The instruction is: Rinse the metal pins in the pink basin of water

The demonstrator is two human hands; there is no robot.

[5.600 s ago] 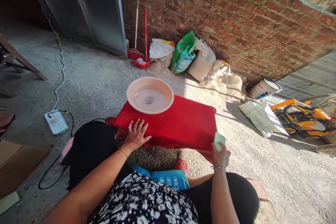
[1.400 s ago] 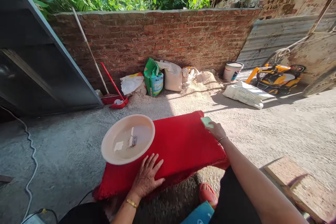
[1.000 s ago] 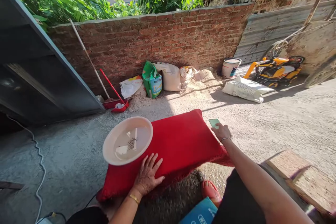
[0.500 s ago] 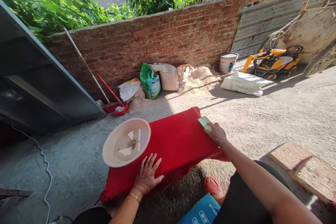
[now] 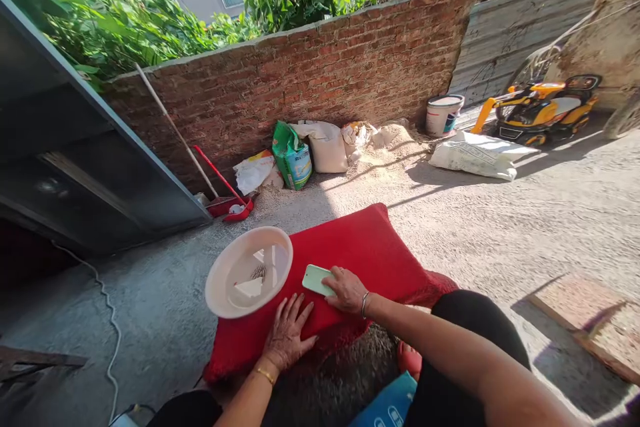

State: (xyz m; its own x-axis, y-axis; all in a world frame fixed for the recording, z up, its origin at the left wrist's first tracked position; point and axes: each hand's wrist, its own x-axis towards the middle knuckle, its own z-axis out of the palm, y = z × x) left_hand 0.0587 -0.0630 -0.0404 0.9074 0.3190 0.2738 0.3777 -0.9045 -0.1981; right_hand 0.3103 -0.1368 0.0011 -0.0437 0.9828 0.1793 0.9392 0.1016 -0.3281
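Both hands work the red mat (image 5: 370, 253): left hand (image 5: 289, 337) splayed flat at its near edge pinning it, right hand (image 5: 347, 290) gripping a green block (image 5: 316, 279) beside the basin (image 5: 227, 293).

- The left hand (image 5: 287, 340) lay flat on the red mat (image 5: 360, 260).
- The right hand (image 5: 347, 290) pressed a green block (image 5: 316, 278) onto the mat.
- A basin (image 5: 249, 271) sat just beside the block.

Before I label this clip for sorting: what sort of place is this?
Most likely a home's back yard: a low brick wall with plants behind, sacks heaped against it, and a toy ride-on digger on bare concrete.
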